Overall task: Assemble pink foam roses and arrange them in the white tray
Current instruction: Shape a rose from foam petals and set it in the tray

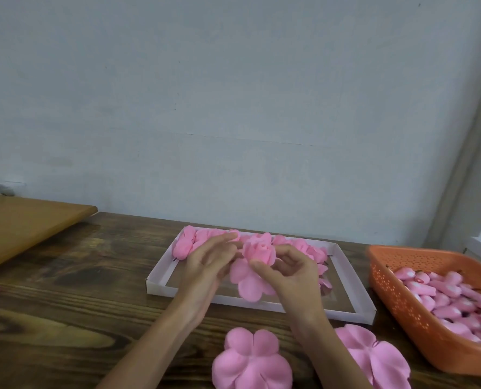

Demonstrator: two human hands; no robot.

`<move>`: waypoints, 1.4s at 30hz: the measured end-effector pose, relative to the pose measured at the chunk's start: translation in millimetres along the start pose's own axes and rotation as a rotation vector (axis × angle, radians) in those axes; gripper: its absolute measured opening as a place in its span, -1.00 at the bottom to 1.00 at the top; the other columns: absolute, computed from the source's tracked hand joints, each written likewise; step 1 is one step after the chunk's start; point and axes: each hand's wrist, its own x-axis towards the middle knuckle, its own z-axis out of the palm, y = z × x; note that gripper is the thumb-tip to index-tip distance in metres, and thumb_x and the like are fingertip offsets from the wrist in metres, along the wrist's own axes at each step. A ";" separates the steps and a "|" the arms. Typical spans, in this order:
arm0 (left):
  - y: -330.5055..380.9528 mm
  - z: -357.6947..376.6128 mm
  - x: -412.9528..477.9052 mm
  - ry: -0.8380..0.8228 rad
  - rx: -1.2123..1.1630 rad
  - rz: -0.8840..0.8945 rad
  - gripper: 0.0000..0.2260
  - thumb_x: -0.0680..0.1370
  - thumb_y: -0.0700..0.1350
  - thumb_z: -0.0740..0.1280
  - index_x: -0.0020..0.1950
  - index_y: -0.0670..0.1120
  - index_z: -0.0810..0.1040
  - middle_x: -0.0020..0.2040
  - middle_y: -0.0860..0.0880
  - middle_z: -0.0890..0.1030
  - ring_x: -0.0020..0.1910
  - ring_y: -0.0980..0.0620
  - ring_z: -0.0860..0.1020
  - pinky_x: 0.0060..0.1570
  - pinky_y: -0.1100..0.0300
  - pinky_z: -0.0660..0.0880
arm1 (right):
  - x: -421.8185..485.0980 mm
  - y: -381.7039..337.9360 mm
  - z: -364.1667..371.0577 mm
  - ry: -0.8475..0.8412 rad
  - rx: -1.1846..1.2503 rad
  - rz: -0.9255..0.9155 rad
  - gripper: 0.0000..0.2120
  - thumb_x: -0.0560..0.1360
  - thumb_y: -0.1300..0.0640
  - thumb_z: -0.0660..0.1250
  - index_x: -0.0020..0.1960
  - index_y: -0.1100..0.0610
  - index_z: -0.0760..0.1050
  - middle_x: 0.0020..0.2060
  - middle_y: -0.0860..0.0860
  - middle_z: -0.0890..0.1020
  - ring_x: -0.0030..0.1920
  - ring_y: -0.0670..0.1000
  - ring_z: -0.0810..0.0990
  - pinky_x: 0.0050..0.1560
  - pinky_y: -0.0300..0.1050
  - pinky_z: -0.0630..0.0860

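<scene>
While held between both hands above the middle of the tray [160, 289]: rose [259, 252], pink foam, bud end up and tipped slightly toward the wall [233, 108], long axis close to upright. Flat petal layer spread under the bud, drooping toward the near rim.

Left hand [208, 262]: reaching in from the lower left, forearm across the table [79, 290], palm turned inward, fingers nearly straight and released, tips at the left side of the bud; blurred, so contact not certain.

Right hand [292, 273]: coming in from the lower right, fingers curled, thumb stretched to the base of the bud, grasping the rose from its right side.

Roses [184, 245]: pink, lying in a row along the far side of the tray, partly hidden behind the hands.

Petal pieces [250, 360]: two flat pink stacks on the table near the person, one between the forearms, one just right of the right forearm. Further pink piece cut off at the left edge.

Basket [388, 276]: orange, perforated, right of the tray, apart from it.

Buds [452, 299]: pink, heaped in the basket, lying on their sides.

Board [23, 220]: light wood, far left, above the dark table.
</scene>
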 end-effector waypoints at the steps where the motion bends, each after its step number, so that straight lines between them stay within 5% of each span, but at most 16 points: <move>1: 0.2 -0.9 -0.4 -0.028 0.063 -0.049 -0.68 0.50 -0.02 0.53 0.24 -0.06 0.71 0.25 -0.17 0.70 0.23 -0.14 0.68 0.18 -0.06 0.64 | 0.4 -1.2 -1.0 0.008 0.040 0.016 -0.78 0.36 0.19 0.62 -0.03 0.12 0.69 -0.07 0.12 0.76 -0.03 0.16 0.76 -0.07 0.01 0.70; 8: -9.6 -0.1 -1.6 0.015 -0.021 -0.170 -0.68 0.41 -0.11 0.59 0.05 -0.30 0.73 0.03 -0.32 0.69 -0.02 -0.19 0.66 0.05 -0.01 0.65 | 2.2 -6.2 -5.3 -0.011 0.106 0.046 -0.78 0.33 0.19 0.62 -0.04 0.14 0.69 -0.05 0.18 0.75 -0.01 0.20 0.75 -0.06 -0.02 0.69; 16: -7.2 8.8 -6.0 0.118 -0.045 -0.062 -0.81 0.41 -0.06 0.56 -0.12 -0.17 0.69 -0.08 -0.21 0.67 -0.05 -0.17 0.65 -0.12 0.08 0.64 | -2.7 -8.1 -0.2 -0.153 0.084 0.039 -0.77 0.34 0.22 0.60 -0.02 0.16 0.70 -0.04 0.18 0.75 0.00 0.17 0.75 -0.03 -0.09 0.65; 20: -6.4 13.9 -7.0 0.152 -0.108 -0.120 -0.51 0.51 0.09 0.53 0.09 -0.36 0.62 0.08 -0.34 0.69 0.07 -0.28 0.67 0.08 -0.11 0.61 | -4.8 -9.2 6.3 -0.166 0.030 0.026 -0.79 0.36 0.27 0.59 -0.03 0.10 0.71 -0.04 0.14 0.75 -0.01 0.17 0.75 -0.03 -0.07 0.67; 23: -6.1 18.0 -7.8 0.220 -0.170 -0.204 -0.41 0.49 0.31 0.42 0.06 -0.25 0.71 0.06 -0.31 0.72 0.08 -0.23 0.72 0.08 -0.11 0.65 | -8.4 -7.2 15.4 -0.160 0.044 0.045 -0.80 0.36 0.28 0.61 -0.05 0.13 0.70 -0.07 0.15 0.76 -0.02 0.18 0.75 -0.03 -0.05 0.68; 29: -8.1 19.1 -10.5 0.211 -0.373 -0.301 -0.59 0.53 0.26 0.37 -0.30 -0.04 0.63 -0.25 -0.07 0.62 -0.31 -0.03 0.65 -0.33 0.14 0.60 | -18.7 5.2 34.2 -0.183 -0.129 0.070 -0.79 0.35 0.22 0.62 -0.07 0.03 0.70 -0.09 0.01 0.77 -0.02 0.03 0.76 0.01 0.07 0.71; 35: -11.9 24.0 -9.9 0.192 -0.340 -0.272 -0.35 0.63 0.36 0.15 -0.08 -0.18 0.72 0.18 -0.25 0.71 0.11 -0.23 0.71 0.19 -0.12 0.56 | -19.8 13.0 36.5 -0.079 -0.474 -0.132 -0.77 0.30 0.17 0.63 -0.09 -0.03 0.70 -0.02 -0.13 0.64 -0.04 -0.11 0.66 -0.06 -0.30 0.58; 37: -12.1 25.4 -10.6 0.187 -0.339 -0.274 -0.35 0.65 0.33 0.13 -0.16 -0.18 0.71 0.20 -0.29 0.70 0.07 -0.25 0.72 0.03 -0.05 0.61 | -19.7 14.2 36.0 -0.065 -0.516 -0.135 -0.76 0.30 0.14 0.63 -0.08 -0.05 0.70 -0.05 -0.15 0.59 -0.09 -0.11 0.64 -0.14 -0.31 0.58; 39: -13.7 26.2 -11.4 0.201 -0.368 -0.288 -0.39 0.64 0.30 0.16 -0.22 -0.16 0.70 0.15 -0.27 0.72 -0.02 -0.21 0.73 -0.13 0.03 0.67 | -20.9 15.7 37.0 -0.068 -0.564 -0.148 -0.75 0.32 0.08 0.61 -0.04 -0.07 0.68 -0.09 -0.16 0.62 -0.13 -0.07 0.63 -0.13 -0.11 0.64; 42: -8.8 30.3 -16.0 0.204 -0.400 -0.351 -0.52 0.56 0.30 0.31 -0.32 -0.07 0.60 -0.23 -0.09 0.62 -0.28 -0.03 0.64 -0.28 0.18 0.57 | -23.2 19.9 39.0 -0.019 -0.730 -0.187 -0.71 0.31 -0.02 0.54 -0.02 -0.10 0.54 -0.15 -0.17 0.60 -0.10 -0.09 0.57 -0.12 -0.08 0.57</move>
